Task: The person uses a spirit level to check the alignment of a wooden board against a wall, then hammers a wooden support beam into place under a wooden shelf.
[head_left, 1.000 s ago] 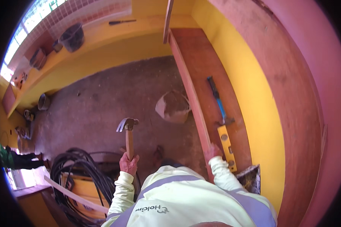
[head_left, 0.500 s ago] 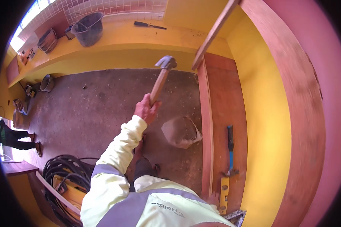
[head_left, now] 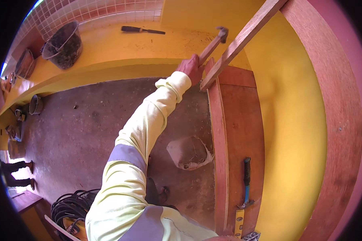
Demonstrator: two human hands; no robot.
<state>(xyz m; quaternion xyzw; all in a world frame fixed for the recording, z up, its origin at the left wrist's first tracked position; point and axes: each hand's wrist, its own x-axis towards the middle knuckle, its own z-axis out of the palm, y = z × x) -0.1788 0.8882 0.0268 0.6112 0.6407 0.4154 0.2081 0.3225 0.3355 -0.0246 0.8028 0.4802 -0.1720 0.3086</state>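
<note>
Since the earlier frames, the left hand (head_left: 192, 69) has carried the hammer (head_left: 210, 50) up and across from over the floor to the far end of the shelf. In the head view, that hand is closed around the wooden handle, and the hammer's head sits just left of the slanting strut (head_left: 243, 42); whether they touch, I cannot tell. Of the right hand (head_left: 228, 231) only a blurred patch shows at the lower edge, so I cannot tell what it holds.

The strut crosses over the far end of the shelf (head_left: 241, 116), close to the left hand's right side. The front board (head_left: 218, 140) edges the shelf on its left; the yellow wall (head_left: 293, 132) bounds it on the right. Open floor (head_left: 92, 132) spreads left of the arm, up to the ledge (head_left: 108, 50).

On the shelf, a blue hammer (head_left: 246, 182) lies near the level (head_left: 239, 221). A sack (head_left: 189, 152) stands on the floor beside the board. The ledge carries a chisel-like tool (head_left: 142, 30) and a black bucket (head_left: 64, 46). A coil of hose (head_left: 72, 205) lies lower left; another person's legs (head_left: 18, 172) show at the far left
</note>
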